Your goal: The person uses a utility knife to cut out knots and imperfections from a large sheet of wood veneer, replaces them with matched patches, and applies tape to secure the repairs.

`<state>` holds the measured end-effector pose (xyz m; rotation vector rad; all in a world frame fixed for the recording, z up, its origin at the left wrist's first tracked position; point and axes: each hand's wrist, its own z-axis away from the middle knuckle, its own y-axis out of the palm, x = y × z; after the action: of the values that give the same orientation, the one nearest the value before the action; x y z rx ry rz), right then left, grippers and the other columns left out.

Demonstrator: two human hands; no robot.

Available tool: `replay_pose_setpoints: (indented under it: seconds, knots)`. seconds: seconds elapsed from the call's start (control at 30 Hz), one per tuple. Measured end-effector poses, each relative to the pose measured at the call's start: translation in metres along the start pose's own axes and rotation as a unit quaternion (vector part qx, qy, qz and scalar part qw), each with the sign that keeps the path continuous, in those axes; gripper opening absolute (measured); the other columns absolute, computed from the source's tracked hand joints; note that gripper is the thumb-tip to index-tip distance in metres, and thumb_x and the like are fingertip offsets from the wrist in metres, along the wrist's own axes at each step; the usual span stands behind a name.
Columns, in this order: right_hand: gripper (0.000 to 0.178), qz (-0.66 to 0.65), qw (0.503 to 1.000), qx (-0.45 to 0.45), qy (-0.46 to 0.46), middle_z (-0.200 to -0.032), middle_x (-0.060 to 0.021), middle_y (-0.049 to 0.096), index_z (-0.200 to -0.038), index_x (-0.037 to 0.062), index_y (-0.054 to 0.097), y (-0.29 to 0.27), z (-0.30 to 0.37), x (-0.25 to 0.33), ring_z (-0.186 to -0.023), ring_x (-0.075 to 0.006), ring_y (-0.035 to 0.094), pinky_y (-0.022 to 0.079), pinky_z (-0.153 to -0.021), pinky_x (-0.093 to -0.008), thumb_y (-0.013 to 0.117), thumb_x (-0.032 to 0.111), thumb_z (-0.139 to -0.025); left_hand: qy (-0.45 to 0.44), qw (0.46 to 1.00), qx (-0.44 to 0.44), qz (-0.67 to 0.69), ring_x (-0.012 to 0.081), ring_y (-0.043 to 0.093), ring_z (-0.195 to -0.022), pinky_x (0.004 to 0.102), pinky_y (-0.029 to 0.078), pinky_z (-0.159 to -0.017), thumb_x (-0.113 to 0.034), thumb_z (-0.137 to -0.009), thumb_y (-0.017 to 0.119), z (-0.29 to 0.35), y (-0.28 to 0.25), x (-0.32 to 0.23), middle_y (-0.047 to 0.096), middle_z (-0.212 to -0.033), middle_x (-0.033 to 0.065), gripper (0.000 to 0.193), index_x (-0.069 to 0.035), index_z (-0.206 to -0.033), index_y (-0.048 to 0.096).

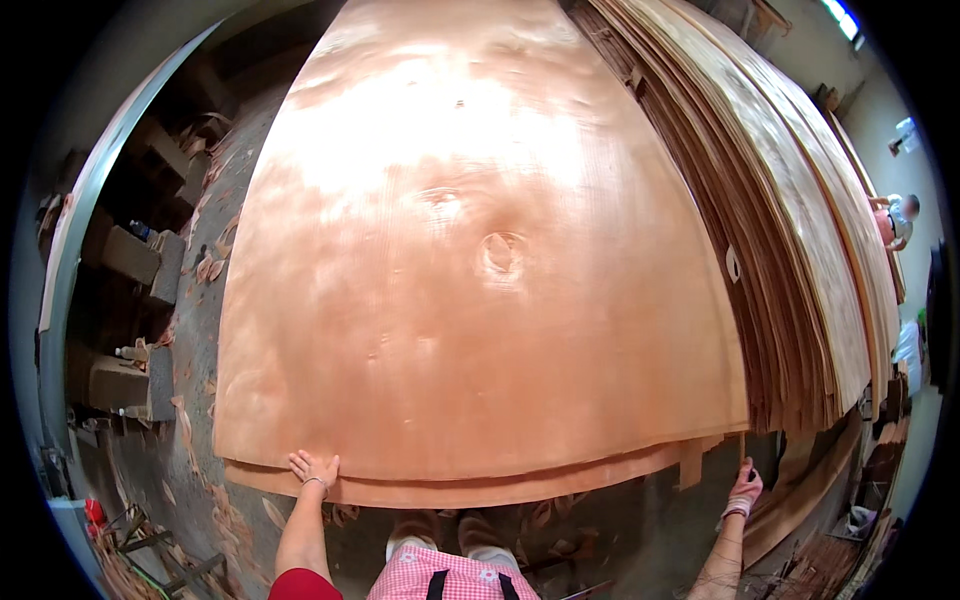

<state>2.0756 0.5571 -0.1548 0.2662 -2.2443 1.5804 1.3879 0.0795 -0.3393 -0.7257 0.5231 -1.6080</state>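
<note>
A large, glossy sheet of wood veneer [480, 350] spreads out in front of me, with knots in its middle. The edge of a second veneer sheet [430, 492] sticks out beneath it on my side. My left hand [316, 469] lies flat on the near edge at the left, fingers spread. Past the near right corner, my right hand [743, 490], in a pale glove with bare fingertips, is closed on a thin strip of veneer [742, 446] that hangs from the corner. A short torn flap [691, 470] dangles to the left of it.
Tall stacks of veneer sheets [790, 270] stand close along the right. Concrete blocks [130, 256] and a long pale panel [90, 190] line the left. Veneer scraps [232, 525] litter the floor. Another person [893, 220] is far off at the right.
</note>
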Motion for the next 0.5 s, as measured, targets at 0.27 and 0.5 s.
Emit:
replay_pose_setpoints:
  seconds: [0.27,0.5]
  knots:
    - [0.043,-0.123,0.986,0.063,0.095,-0.065,-0.0057,0.057,-0.084,-0.0029,0.063,-0.008,-0.043,-0.034,-0.060,-0.0133,0.048,0.039,-0.057,-0.0285,0.055,0.040,-0.086,-0.030,0.999,-0.003,0.012,0.0380,-0.011,-0.133,0.0416,0.001,-0.109,-0.061,-0.073,0.053,0.015,-0.011,-0.002,-0.012,-0.143,0.0244,0.108,0.005,-0.137,-0.004]
    - [0.044,-0.068,0.982,0.115,0.135,-0.070,-0.0060,0.061,-0.083,-0.0055,0.063,0.067,-0.098,0.051,-0.062,-0.0160,0.049,0.041,-0.060,-0.0308,0.056,0.037,-0.086,-0.036,0.998,-0.009,0.058,0.0387,-0.010,-0.133,0.0417,0.001,-0.109,-0.060,-0.071,0.056,0.024,-0.013,0.006,-0.012,-0.143,0.0252,0.110,0.005,-0.137,-0.003]
